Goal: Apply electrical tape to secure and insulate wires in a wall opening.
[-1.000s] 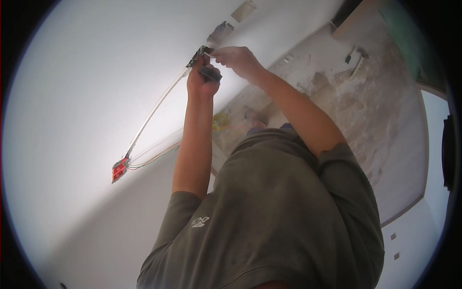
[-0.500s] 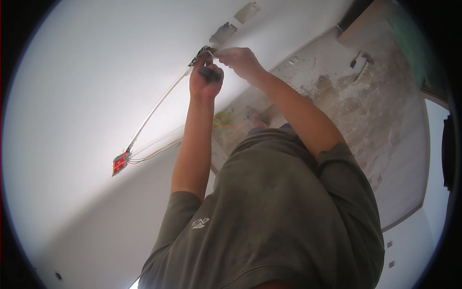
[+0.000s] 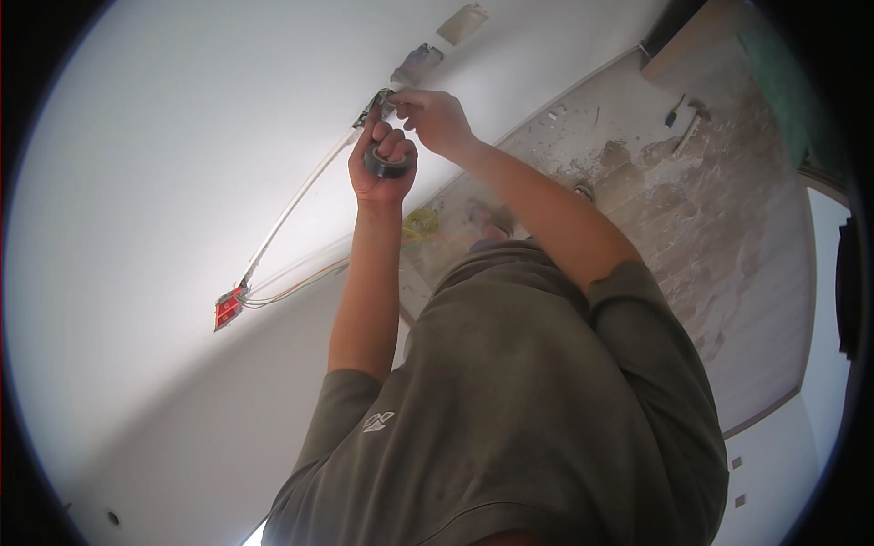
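My left hand is raised to the white wall, its lower fingers curled through a roll of black electrical tape. Its forefinger and thumb reach up to an opened wall box with a dark, ragged edge. My right hand comes in from the right at the same box, fingertips pinched together close by the left forefinger. Whatever lies between those fingertips is too small to make out. From the box a pale strip runs down the wall to a red socket box.
Loose wires trail from the red box, and a yellow coil of wire lies beyond my left forearm. On the stained floor are a hammer and a brush-like tool. Two patches mark the wall farther up.
My left hand has turned and dropped slightly, so the tape roll shows more of its face. My right hand has shifted a little left and down, still at the box.
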`<action>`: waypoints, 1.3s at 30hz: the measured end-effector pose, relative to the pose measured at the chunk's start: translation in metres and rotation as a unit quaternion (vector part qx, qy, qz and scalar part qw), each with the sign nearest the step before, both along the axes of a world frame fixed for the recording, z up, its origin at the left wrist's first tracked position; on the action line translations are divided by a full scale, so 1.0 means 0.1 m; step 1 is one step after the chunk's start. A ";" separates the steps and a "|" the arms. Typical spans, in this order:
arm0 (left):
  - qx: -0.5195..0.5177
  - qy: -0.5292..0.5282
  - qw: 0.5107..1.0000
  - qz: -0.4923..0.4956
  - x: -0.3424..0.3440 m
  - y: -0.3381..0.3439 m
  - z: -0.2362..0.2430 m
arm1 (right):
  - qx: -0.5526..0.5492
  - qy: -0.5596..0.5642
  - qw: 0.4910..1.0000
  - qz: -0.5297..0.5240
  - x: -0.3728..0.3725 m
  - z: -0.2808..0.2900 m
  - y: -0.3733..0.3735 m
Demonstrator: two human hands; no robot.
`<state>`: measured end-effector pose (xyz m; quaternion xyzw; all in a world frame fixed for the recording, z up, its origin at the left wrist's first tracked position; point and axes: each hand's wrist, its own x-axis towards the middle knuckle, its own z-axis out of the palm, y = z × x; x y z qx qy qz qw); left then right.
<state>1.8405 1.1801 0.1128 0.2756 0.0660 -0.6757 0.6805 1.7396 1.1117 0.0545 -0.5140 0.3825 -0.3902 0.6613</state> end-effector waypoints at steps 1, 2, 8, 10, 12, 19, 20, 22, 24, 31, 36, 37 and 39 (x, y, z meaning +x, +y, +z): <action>-0.002 -0.002 1.000 0.005 -0.01 0.01 0.02 | 0.020 -0.013 1.000 -0.004 0.01 0.00 0.02; -0.001 -0.003 1.000 0.005 -0.04 0.02 0.04 | -0.003 -0.022 1.000 0.007 0.01 -0.01 0.02; -0.018 0.048 0.999 0.003 -0.10 0.01 0.12 | 0.129 -0.163 0.978 0.016 0.16 -0.02 0.03; -0.002 0.028 1.000 -0.008 -0.05 0.04 0.12 | 0.102 -0.113 0.988 0.009 0.18 0.03 0.04; 0.009 -0.020 0.999 -0.030 0.05 0.08 0.16 | 0.073 -0.063 0.995 0.002 0.22 0.10 0.06; 0.056 -0.271 0.952 -0.129 0.02 0.19 0.39 | 0.072 -0.047 0.994 -0.070 0.36 0.20 0.14; 0.062 -0.289 0.945 -0.137 0.06 0.23 0.36 | 0.042 -0.047 0.995 -0.074 0.38 0.18 0.14; 0.077 -0.304 0.939 -0.142 0.05 0.28 0.39 | 0.047 -0.058 0.994 -0.079 0.40 0.15 0.15; 0.086 -0.319 0.929 -0.167 0.05 0.39 0.39 | 0.024 -0.073 0.991 -0.109 0.42 0.15 0.16; 0.173 -0.316 0.916 -0.178 0.38 1.17 0.06 | 0.209 -0.149 0.964 -0.074 0.41 0.42 0.24; 0.216 -0.257 0.929 -0.153 0.60 1.70 -0.20 | 0.352 -0.286 0.888 -0.075 0.53 0.26 0.20; 0.227 -0.233 0.936 -0.138 0.64 1.78 -0.23 | 0.356 -0.325 0.874 -0.055 0.51 0.23 0.19; 0.236 -0.218 0.938 -0.127 0.67 1.92 -0.33 | 0.357 -0.361 0.861 -0.034 0.47 0.20 0.19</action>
